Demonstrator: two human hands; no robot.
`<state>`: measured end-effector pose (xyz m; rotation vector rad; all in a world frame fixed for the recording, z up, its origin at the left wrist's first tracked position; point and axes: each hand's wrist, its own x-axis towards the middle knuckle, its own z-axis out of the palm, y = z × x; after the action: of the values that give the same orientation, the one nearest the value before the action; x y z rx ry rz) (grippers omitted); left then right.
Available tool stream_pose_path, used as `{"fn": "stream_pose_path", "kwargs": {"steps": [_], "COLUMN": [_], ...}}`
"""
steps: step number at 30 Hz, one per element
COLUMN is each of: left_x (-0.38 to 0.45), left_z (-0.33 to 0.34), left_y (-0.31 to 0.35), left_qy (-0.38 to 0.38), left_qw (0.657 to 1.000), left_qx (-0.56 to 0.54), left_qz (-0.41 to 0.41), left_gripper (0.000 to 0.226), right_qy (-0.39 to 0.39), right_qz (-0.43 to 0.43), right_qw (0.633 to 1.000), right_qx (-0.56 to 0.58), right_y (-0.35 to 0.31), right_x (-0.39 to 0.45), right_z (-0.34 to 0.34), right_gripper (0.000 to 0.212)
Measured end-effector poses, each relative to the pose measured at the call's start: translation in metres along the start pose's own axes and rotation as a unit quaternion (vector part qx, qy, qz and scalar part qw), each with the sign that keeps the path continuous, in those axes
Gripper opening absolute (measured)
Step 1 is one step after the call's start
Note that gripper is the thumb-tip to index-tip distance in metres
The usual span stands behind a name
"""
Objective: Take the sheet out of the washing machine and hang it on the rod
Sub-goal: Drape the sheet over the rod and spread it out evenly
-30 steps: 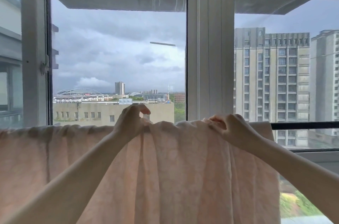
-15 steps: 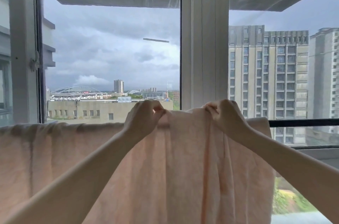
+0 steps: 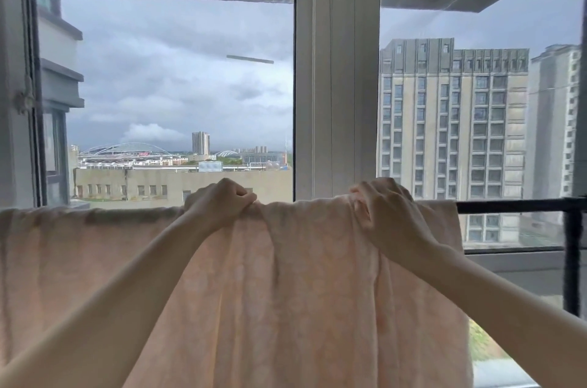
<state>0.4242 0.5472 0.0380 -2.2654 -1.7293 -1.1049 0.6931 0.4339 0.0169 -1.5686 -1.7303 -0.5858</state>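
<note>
Pale pink patterned sheet [image 3: 286, 292] draped over a black rod [image 3: 508, 206] in front of the window frame [image 3: 336, 70]. Sheet hangs down from the rod in long vertical folds; its top fold runs along the rod from the left edge of view to just right of the right hand. Bare rod shows only to the right of the sheet, where it meets a black upright post [image 3: 573, 260].

Left hand [image 3: 222, 203]: grip clenched on the sheet's top fold at the rod, fingers curled over, fabric bunched under the knuckles.

Right hand [image 3: 387, 213]: grip also grasping the sheet at the rod, fingers [image 3: 365, 197] curled down into a gathered pleat, thumb not clearly visible.

Hands are apart, with a taut span of sheet on the rod between them. Both forearms reach up from below the rod.
</note>
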Motion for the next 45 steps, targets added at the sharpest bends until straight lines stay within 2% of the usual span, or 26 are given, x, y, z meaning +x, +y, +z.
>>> {"fn": "stream_pose_path", "kwargs": {"steps": [3,5,7,11,14,16,19,20,22,24,27,30,32,36,39,45], "left_x": [-0.003,-0.005,-0.007,-0.014,-0.019,-0.024,-0.029,-0.031,-0.032,-0.034,-0.036,-0.036,-0.033,-0.026,-0.019,-0.01], "left_z": [0.001,0.0,0.0,-0.004,-0.01,-0.016,-0.022,-0.023,-0.024,-0.026,-0.028,-0.027,-0.027,-0.025,-0.02,-0.017], "left_y": [-0.004,-0.006,-0.007,-0.006,-0.004,0.0,0.006,0.006,0.003,0.001,0.001,0.0,-0.002,0.002,0.006,0.004], "left_qy": [0.023,0.033,0.037,0.039,0.016,-0.021,-0.044,-0.046,-0.049,-0.048,-0.045,-0.036,-0.043,-0.047,0.001,0.07], "left_qw": [0.999,0.998,0.997,0.995,0.993,0.991,0.988,0.988,0.987,0.988,0.986,0.984,0.979,0.969,0.967,0.977], "left_qx": [0.002,-0.002,-0.032,-0.058,-0.068,-0.076,-0.076,-0.075,-0.078,-0.083,-0.093,-0.126,-0.169,-0.22,-0.237,-0.196], "left_qz": [0.026,0.046,0.064,0.073,0.091,0.108,0.127,0.13,0.129,0.124,0.127,0.118,0.109,0.102,0.091,0.05], "left_gripper": [0.041,0.038,0.033,0.023,0.027,0.035,0.035,0.036,0.045,0.049,0.034,0.022,0.024,0.01,0.012,0.011], "right_qy": [-0.003,-0.045,-0.074,-0.053,-0.004,0.015,-0.01,-0.027,-0.032,-0.018,-0.025,0.004,0.028,0.046,0.038,-0.013], "right_qz": [0.024,0.106,0.149,0.104,0.082,0.103,0.13,0.123,0.084,0.018,-0.045,-0.057,-0.042,-0.018,-0.009,-0.016], "right_qw": [0.995,0.989,0.984,0.993,0.997,0.995,0.983,0.976,0.976,0.991,0.999,0.996,0.992,0.995,0.995,0.995], "right_qx": [-0.095,-0.092,-0.059,-0.021,-0.002,0.005,-0.129,-0.176,-0.198,-0.133,0.002,0.072,0.114,0.084,0.093,0.102], "right_y": [-0.002,0.002,0.005,0.003,-0.002,-0.003,-0.013,-0.019,-0.025,-0.025,-0.023,-0.016,-0.012,-0.007,-0.001,0.021], "right_x": [-0.01,-0.012,-0.013,-0.015,-0.012,-0.006,0.005,0.007,0.008,0.006,-0.001,-0.001,0.004,0.017,0.024,0.021], "right_z": [-0.006,-0.006,-0.005,0.0,0.001,-0.001,-0.007,-0.01,-0.012,-0.01,-0.002,0.005,0.006,0.01,0.007,0.002], "right_gripper": [0.038,0.052,0.058,0.038,0.04,0.037,0.023,0.02,0.017,0.015,0.025,0.022,0.018,0.018,0.018,0.015]}}
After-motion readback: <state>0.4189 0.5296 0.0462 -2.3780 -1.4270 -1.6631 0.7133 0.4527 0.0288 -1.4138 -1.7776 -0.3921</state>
